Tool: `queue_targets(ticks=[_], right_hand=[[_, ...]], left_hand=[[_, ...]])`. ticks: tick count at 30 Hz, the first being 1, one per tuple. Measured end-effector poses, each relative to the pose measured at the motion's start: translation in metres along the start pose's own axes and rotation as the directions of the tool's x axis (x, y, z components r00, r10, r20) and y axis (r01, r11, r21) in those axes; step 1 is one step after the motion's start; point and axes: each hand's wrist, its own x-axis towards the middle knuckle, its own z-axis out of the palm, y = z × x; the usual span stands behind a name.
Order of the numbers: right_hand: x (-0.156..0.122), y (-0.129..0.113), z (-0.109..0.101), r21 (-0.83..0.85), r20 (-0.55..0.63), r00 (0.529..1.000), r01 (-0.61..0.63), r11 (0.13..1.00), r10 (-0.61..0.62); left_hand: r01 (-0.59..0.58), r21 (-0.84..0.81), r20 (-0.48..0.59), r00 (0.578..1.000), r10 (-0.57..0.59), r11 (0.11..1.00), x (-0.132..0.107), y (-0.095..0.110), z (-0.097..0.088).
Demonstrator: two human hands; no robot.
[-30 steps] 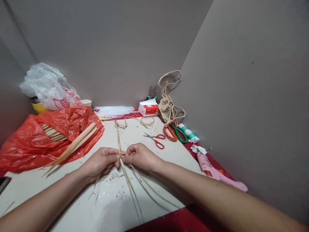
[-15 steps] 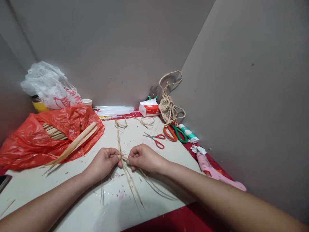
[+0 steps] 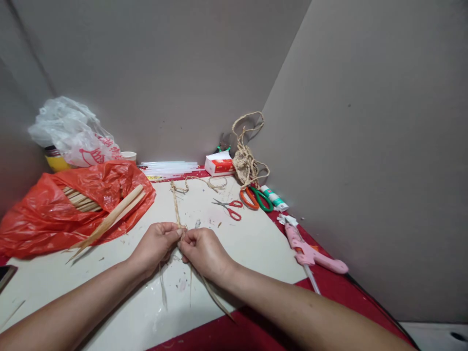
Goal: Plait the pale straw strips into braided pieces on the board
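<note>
A thin braided straw cord runs from the far part of the white board toward me. My left hand pinches its near end between thumb and fingers. Right beside it, fingertips almost touching, my right hand is closed on the loose straw strands at that end. Several strands trail below both hands onto the board. The exact crossing of the strands is hidden by my fingers. Small scissors with red handles lie partly open beyond my right hand.
At left, an orange-red plastic bag carries dried straw strips. Along the back stand a small red-and-white box and a bundle of braided cord. A pink glue gun lies at right on red cloth.
My right hand has moved left against my left hand, bringing its strands in. The loose strands hang differently below. The view has turned slightly to the right.
</note>
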Motion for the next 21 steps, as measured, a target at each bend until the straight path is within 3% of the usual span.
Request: queue_targets(ticks=[4,7,16,21], right_hand=[[-0.002,-0.003,-0.003,-0.205,-0.092,0.983,0.138,0.969,-0.159],[-0.002,-0.004,-0.002,-0.264,-0.123,0.972,0.163,0.95,-0.201],[-0.001,-0.005,0.002,-0.212,-0.122,0.98,0.131,0.968,-0.159],[-0.011,-0.009,-0.011,-0.172,-0.002,0.975,0.218,0.961,-0.222]], left_hand=[[0.003,-0.049,-0.008,1.0,-0.004,0.999,-0.003,0.002,0.002],[-0.01,-0.062,-0.004,1.0,0.01,0.998,-0.005,0.004,0.003],[-0.015,-0.047,0.009,1.0,0.016,0.999,-0.003,0.005,0.002],[0.02,-0.114,-0.022,0.999,-0.023,0.993,-0.001,0.007,-0.001]])
